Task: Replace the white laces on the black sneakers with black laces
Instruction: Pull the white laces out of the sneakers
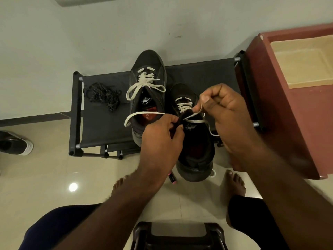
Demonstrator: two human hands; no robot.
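The right hand (228,112) is pinching a white lace (197,110) in its grip over the near sneaker (195,150); the left hand (160,136) is clamping its tongue (180,120). Black laces (103,95) are lying at its ten o'clock on the rack (108,130).

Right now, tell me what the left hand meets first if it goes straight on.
Likely the white lace crossings on the nearer sneaker, just past the left hand; depth is unclear.
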